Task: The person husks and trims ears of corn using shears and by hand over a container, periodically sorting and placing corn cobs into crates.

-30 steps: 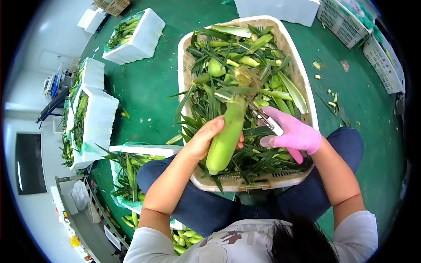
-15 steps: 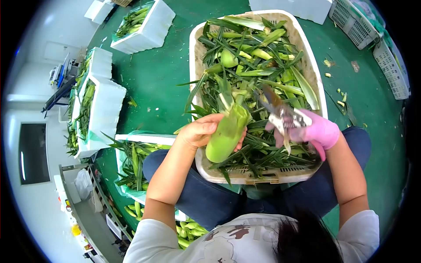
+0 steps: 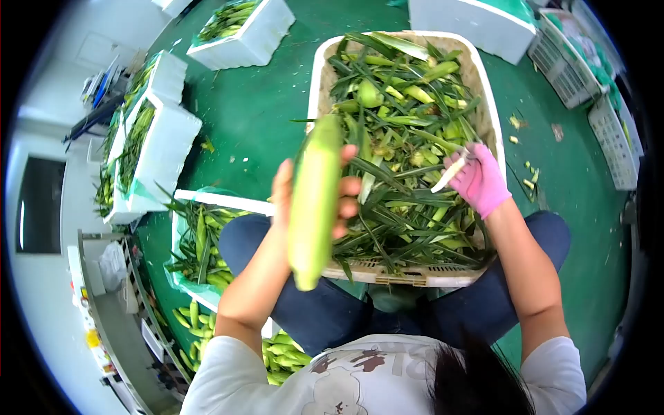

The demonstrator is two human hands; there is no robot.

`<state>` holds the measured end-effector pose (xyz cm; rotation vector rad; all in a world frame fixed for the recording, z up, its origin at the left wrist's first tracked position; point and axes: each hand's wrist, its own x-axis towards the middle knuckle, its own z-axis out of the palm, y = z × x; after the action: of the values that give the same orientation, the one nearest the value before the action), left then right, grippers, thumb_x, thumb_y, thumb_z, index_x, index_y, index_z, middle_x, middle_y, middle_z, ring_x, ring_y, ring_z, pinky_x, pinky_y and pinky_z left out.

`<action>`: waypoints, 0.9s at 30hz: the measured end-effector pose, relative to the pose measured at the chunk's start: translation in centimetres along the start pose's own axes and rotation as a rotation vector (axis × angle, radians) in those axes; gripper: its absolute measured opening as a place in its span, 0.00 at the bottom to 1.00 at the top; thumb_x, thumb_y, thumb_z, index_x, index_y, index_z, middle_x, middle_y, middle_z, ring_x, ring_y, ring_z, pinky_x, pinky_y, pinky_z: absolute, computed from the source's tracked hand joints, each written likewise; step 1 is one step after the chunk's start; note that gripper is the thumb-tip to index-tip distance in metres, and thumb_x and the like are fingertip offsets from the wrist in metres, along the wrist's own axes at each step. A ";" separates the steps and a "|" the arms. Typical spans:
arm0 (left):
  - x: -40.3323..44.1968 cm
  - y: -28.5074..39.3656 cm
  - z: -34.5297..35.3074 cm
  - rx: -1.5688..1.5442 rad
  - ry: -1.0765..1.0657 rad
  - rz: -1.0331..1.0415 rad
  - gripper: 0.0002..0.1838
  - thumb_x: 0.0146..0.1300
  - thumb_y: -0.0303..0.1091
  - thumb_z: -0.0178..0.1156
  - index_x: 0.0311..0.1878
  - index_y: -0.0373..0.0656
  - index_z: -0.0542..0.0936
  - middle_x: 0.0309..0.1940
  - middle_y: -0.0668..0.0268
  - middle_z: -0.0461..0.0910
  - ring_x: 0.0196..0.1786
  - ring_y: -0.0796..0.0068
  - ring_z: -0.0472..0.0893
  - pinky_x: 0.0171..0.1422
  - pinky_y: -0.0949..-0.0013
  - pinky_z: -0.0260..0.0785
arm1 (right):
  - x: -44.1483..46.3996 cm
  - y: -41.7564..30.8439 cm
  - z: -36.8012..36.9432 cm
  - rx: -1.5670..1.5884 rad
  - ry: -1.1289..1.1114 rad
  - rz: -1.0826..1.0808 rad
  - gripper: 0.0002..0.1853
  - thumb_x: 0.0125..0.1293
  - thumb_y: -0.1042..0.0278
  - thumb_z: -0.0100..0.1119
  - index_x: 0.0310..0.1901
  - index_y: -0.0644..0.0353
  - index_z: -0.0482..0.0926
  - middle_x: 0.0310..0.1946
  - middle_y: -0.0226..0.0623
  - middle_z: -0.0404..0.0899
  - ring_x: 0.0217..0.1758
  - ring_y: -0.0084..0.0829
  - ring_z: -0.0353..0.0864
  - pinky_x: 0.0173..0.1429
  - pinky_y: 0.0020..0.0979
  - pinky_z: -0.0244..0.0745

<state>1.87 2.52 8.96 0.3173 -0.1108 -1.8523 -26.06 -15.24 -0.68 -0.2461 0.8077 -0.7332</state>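
My left hand [image 3: 342, 197] is wrapped round a pale green corn cob [image 3: 316, 200], held upright beside the left wall of the large crate and slightly blurred. My right hand [image 3: 478, 181], in a pink glove, is closed round the pruning shears [image 3: 453, 171] over the right side of the crate; the blades are mostly hidden. Between my knees, the off-white crate [image 3: 415, 277] is full of cut husks and long green leaves [image 3: 387, 194].
White foam boxes of corn stand at the left [image 3: 166, 145] and upper left [image 3: 249, 41]. Another box [image 3: 228, 202] sits by my left knee, with husked cobs [image 3: 283, 356] below it. Slatted crates [image 3: 567, 62] stand at the upper right. Scraps lie on the green floor.
The cob's leafy end no longer shows, and my left hand has moved left with the cob now upright. My right hand has risen slightly and turned, with the shears' blades now mostly out of sight.
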 end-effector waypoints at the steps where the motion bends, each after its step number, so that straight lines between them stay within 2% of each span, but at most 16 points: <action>1: -3.0 0.3 0.3 -0.107 -0.084 0.097 0.46 0.70 0.55 0.57 0.80 0.45 0.46 0.43 0.55 0.69 0.32 0.61 0.77 0.33 0.59 0.80 | 0.5 0.4 -0.8 0.041 0.034 0.027 0.13 0.70 0.56 0.59 0.48 0.54 0.74 0.40 0.37 0.80 0.50 0.43 0.83 0.57 0.45 0.80; 3: -10.8 1.7 -1.8 -0.016 -0.225 0.245 0.51 0.67 0.52 0.60 0.81 0.44 0.40 0.46 0.56 0.68 0.30 0.68 0.72 0.29 0.62 0.76 | -0.6 1.4 -0.4 -0.047 -0.113 0.096 0.18 0.69 0.53 0.59 0.50 0.59 0.74 0.46 0.41 0.81 0.55 0.44 0.81 0.61 0.46 0.77; 5: -21.4 0.7 -3.4 0.028 -0.003 0.531 0.48 0.67 0.53 0.60 0.80 0.42 0.46 0.47 0.57 0.68 0.33 0.71 0.73 0.30 0.63 0.74 | -1.8 2.7 0.7 -0.135 -0.277 0.224 0.23 0.70 0.52 0.58 0.55 0.63 0.74 0.50 0.44 0.81 0.59 0.45 0.80 0.64 0.45 0.76; 7: -33.3 -2.6 -6.3 0.014 0.513 0.887 0.42 0.67 0.52 0.61 0.75 0.39 0.56 0.48 0.58 0.71 0.35 0.69 0.75 0.37 0.64 0.76 | -2.5 4.3 1.0 -0.293 -0.378 0.282 0.28 0.70 0.49 0.57 0.62 0.64 0.72 0.56 0.46 0.79 0.64 0.46 0.77 0.68 0.46 0.72; 9: -44.9 -8.1 -9.3 -0.262 0.892 1.132 0.31 0.68 0.48 0.59 0.66 0.37 0.67 0.49 0.57 0.76 0.34 0.65 0.79 0.44 0.63 0.79 | -2.1 5.9 0.6 -0.311 -0.448 0.399 0.31 0.70 0.47 0.57 0.65 0.63 0.70 0.59 0.46 0.77 0.67 0.46 0.74 0.72 0.47 0.68; 11: -58.6 -15.9 -12.8 -0.318 1.139 1.265 0.25 0.69 0.48 0.56 0.58 0.36 0.73 0.46 0.59 0.82 0.41 0.63 0.83 0.48 0.63 0.80 | -1.9 6.9 0.5 -0.398 -0.415 0.478 0.32 0.71 0.46 0.56 0.68 0.62 0.68 0.63 0.44 0.74 0.69 0.45 0.71 0.72 0.47 0.66; 13: -70.5 -24.3 -15.3 -0.310 1.627 1.595 0.26 0.70 0.49 0.51 0.58 0.34 0.75 0.44 0.60 0.85 0.45 0.60 0.84 0.49 0.60 0.81 | -1.5 7.6 -0.2 -0.470 -0.374 0.499 0.33 0.71 0.45 0.55 0.69 0.59 0.68 0.63 0.43 0.74 0.69 0.45 0.71 0.72 0.47 0.66; 15: -76.5 -28.2 -14.4 -0.389 1.790 2.193 0.31 0.71 0.55 0.44 0.57 0.33 0.74 0.54 0.54 0.81 0.51 0.61 0.83 0.49 0.61 0.81 | -1.0 7.6 -1.0 -0.494 -0.448 0.528 0.34 0.71 0.44 0.55 0.70 0.58 0.67 0.64 0.41 0.73 0.69 0.44 0.70 0.73 0.47 0.65; 17: -79.7 -28.5 -15.6 -0.767 1.674 2.434 0.30 0.73 0.54 0.39 0.57 0.34 0.73 0.53 0.56 0.82 0.50 0.61 0.82 0.51 0.61 0.80 | -1.4 7.8 -1.3 -0.540 -0.405 0.475 0.37 0.70 0.40 0.54 0.72 0.58 0.65 0.68 0.39 0.68 0.71 0.40 0.67 0.73 0.46 0.63; 19: -77.8 -23.2 -21.5 -0.242 1.830 2.055 0.27 0.75 0.50 0.40 0.58 0.34 0.72 0.54 0.57 0.81 0.49 0.62 0.81 0.53 0.62 0.78 | -1.8 7.8 -1.1 -0.542 -0.423 0.483 0.38 0.70 0.39 0.53 0.73 0.58 0.63 0.68 0.39 0.68 0.72 0.40 0.65 0.73 0.45 0.63; 20: -70.9 -16.6 -21.5 -0.152 1.809 1.886 0.25 0.78 0.47 0.43 0.62 0.36 0.74 0.53 0.57 0.81 0.53 0.65 0.80 0.61 0.65 0.74 | -2.1 8.0 -0.5 -0.535 -0.302 0.464 0.37 0.70 0.40 0.54 0.71 0.60 0.64 0.67 0.40 0.69 0.72 0.41 0.67 0.73 0.47 0.65; 21: -64.6 -11.2 -23.1 0.047 1.790 1.705 0.22 0.76 0.46 0.49 0.63 0.41 0.75 0.51 0.58 0.81 0.53 0.67 0.80 0.59 0.66 0.74 | -2.6 8.3 0.2 -0.501 -0.278 0.458 0.37 0.70 0.41 0.54 0.70 0.61 0.65 0.66 0.41 0.70 0.71 0.42 0.67 0.72 0.48 0.66; 22: -57.4 -6.3 -24.1 0.080 1.740 1.578 0.20 0.74 0.45 0.53 0.62 0.44 0.76 0.51 0.58 0.81 0.52 0.66 0.81 0.60 0.65 0.75 | -3.2 8.7 1.1 -0.467 -0.252 0.450 0.36 0.70 0.41 0.55 0.69 0.62 0.66 0.65 0.41 0.70 0.70 0.43 0.68 0.71 0.50 0.67; 23: -53.6 -2.6 -29.0 0.250 1.444 1.412 0.19 0.71 0.42 0.56 0.59 0.42 0.75 0.51 0.57 0.82 0.50 0.65 0.82 0.55 0.62 0.75 | -3.9 9.2 2.0 -0.428 -0.227 0.439 0.36 0.70 0.42 0.56 0.68 0.62 0.66 0.64 0.42 0.71 0.70 0.43 0.69 0.71 0.51 0.69; 25: -41.4 4.1 -35.0 0.135 1.390 0.991 0.20 0.70 0.42 0.57 0.59 0.39 0.75 0.52 0.55 0.82 0.50 0.63 0.83 0.53 0.59 0.77 | -5.8 9.8 4.3 -0.401 -0.210 0.437 0.33 0.70 0.43 0.57 0.66 0.63 0.68 0.61 0.43 0.74 0.67 0.45 0.72 0.68 0.55 0.71; 27: -30.6 7.3 -40.8 0.237 1.691 0.491 0.31 0.64 0.51 0.64 0.62 0.38 0.74 0.56 0.49 0.79 0.50 0.53 0.83 0.57 0.52 0.77 | -6.7 9.7 4.6 -0.373 -0.216 0.424 0.34 0.70 0.43 0.57 0.66 0.63 0.68 0.60 0.43 0.75 0.67 0.45 0.72 0.68 0.55 0.71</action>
<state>28.00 32.77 -23.51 1.7047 0.6905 -0.6350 -20.92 -3.93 1.77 -0.4640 0.7525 -0.1492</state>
